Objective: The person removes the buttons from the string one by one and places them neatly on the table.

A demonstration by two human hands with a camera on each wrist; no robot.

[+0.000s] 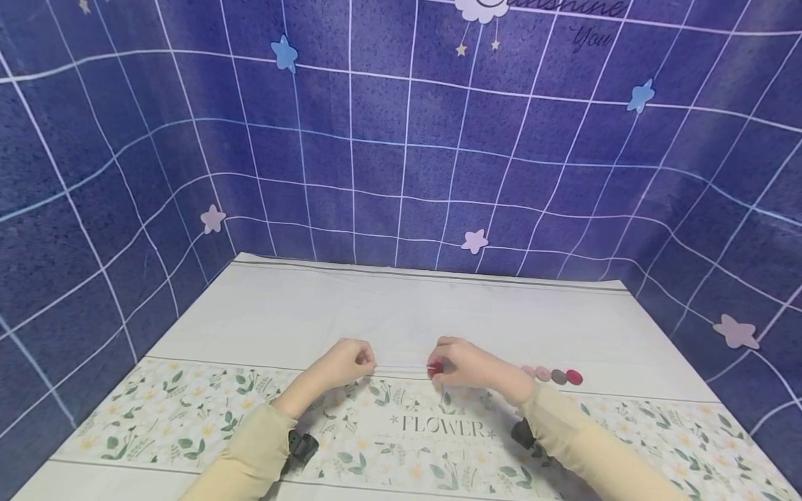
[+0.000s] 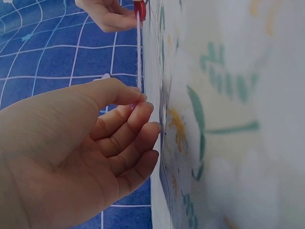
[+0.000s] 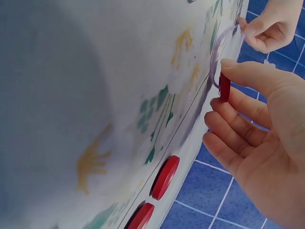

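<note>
A thin pale cord [image 2: 139, 52] runs between my two hands over the table. One end is pinched between the thumb and forefinger of my left hand [image 1: 347, 362], with the other fingers loosely bent. My right hand [image 1: 460, 363] pinches a small red disc [image 3: 225, 87] by its edges, between thumb and fingers. The disc looks like a large button, and the cord meets it, slightly slack in the right wrist view. Both hands are close over the upper border of the floral strip [image 1: 388, 396].
Right of my right hand lies a row of round discs: pink ones [image 1: 542, 374], a grey one [image 1: 559, 377] and a red one [image 1: 574, 377]. The white table [image 1: 401, 306] carries a floral printed strip with "FLOWER" on it. A blue grid-patterned curtain [image 1: 401, 167] stands behind and at both sides.
</note>
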